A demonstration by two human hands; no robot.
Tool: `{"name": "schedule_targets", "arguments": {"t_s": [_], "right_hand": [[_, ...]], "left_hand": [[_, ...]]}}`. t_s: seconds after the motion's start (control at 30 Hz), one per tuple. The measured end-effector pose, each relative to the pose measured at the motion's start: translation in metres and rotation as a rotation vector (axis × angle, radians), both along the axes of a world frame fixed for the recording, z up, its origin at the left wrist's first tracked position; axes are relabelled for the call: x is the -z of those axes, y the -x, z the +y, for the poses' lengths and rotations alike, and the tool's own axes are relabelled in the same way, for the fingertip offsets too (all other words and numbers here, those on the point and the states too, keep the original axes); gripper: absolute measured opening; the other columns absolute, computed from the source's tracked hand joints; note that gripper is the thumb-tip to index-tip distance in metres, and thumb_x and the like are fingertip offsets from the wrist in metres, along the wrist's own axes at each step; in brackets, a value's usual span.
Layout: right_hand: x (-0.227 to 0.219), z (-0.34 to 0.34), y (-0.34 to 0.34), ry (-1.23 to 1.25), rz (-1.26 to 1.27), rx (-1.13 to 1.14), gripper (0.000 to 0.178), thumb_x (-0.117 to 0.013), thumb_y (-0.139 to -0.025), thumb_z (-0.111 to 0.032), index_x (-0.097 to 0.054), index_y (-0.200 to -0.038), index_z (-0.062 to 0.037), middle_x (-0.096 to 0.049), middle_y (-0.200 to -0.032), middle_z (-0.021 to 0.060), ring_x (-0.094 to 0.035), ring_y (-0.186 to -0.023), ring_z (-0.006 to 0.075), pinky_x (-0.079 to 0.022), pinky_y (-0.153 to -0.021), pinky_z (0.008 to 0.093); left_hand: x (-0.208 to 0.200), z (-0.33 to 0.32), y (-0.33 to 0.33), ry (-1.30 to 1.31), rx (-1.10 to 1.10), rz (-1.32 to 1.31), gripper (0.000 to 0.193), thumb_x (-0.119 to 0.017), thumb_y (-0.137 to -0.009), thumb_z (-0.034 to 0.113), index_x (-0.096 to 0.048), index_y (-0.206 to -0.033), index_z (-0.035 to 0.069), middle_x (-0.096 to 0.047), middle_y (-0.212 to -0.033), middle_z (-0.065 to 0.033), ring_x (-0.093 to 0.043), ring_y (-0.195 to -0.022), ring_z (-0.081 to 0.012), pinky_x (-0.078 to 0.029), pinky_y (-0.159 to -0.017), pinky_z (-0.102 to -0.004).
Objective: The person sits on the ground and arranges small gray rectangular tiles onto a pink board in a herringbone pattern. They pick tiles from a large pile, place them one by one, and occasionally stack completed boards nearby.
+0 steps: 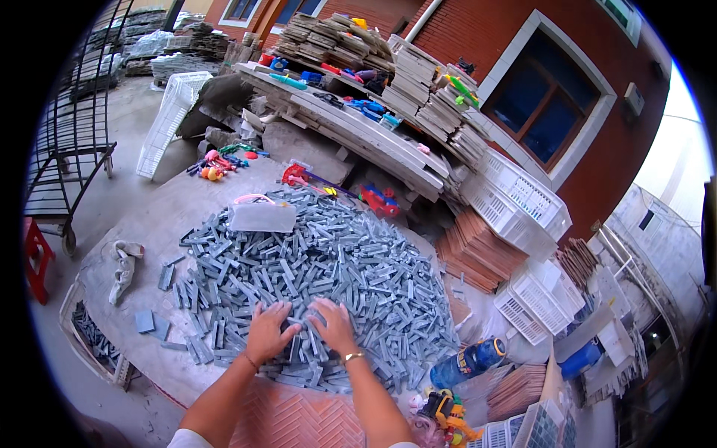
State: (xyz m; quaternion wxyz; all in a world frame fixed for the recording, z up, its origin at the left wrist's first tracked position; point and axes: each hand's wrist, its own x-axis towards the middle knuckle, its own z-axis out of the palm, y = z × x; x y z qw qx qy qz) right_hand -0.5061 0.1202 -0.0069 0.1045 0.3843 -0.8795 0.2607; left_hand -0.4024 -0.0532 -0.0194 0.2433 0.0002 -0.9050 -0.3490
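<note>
A pile of grey strips lies spread on the bench. The left hand and right hand are positioned side by side at the near part of the pile, fingers open and spread. Square tiles lie left of the pile; a blue bottle lies to its right. White crates are located beyond the bottle.
</note>
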Motion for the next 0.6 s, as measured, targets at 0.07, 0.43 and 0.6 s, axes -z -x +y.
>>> {"name": "schedule_targets", "arguments": {"t_s": [0.07, 0.43, 0.6], "right_hand": [[-0.001, 0.003, -0.009, 0.016, -0.016, -0.026, 0.032, -0.055, -0.089, -0.040, -0.062, -0.111, -0.0168, -0.058, -0.122, 0.0065, -0.050, -0.119, 0.0256, -0.027, -0.104, 0.0509], [-0.005, 0.020, -0.088, 0.215, -0.066, -0.069, 0.046, -0.066, -0.081, -0.038, -0.060, -0.109, -0.0016, -0.061, -0.113, 0.0160, -0.053, -0.113, 0.0328, -0.032, -0.102, 0.0487], [-0.005, 0.034, -0.155, 0.361, -0.134, -0.142, 0.050, -0.068, -0.080, -0.035, -0.056, -0.108, 0.0049, -0.059, -0.113, 0.0216, -0.052, -0.112, 0.0398, -0.036, -0.101, 0.0468]], "left_hand": [[-0.009, 0.004, -0.009, -0.035, 0.075, -0.074, 0.054, -0.054, -0.086, 0.045, -0.055, -0.123, 0.006, -0.054, -0.124, -0.0228, -0.047, -0.121, -0.0335, -0.025, -0.107, -0.0482], [-0.014, 0.017, -0.054, -0.406, 0.283, 0.005, 0.035, -0.054, -0.085, 0.035, -0.065, -0.107, 0.010, -0.060, -0.115, -0.0179, -0.056, -0.107, -0.0351, -0.042, -0.094, -0.0397], [-0.008, 0.038, -0.108, -0.556, 0.377, 0.105, 0.036, -0.059, -0.081, 0.032, -0.058, -0.101, 0.003, -0.059, -0.100, -0.0156, -0.058, -0.091, -0.0307, -0.045, -0.082, -0.0363]]}}
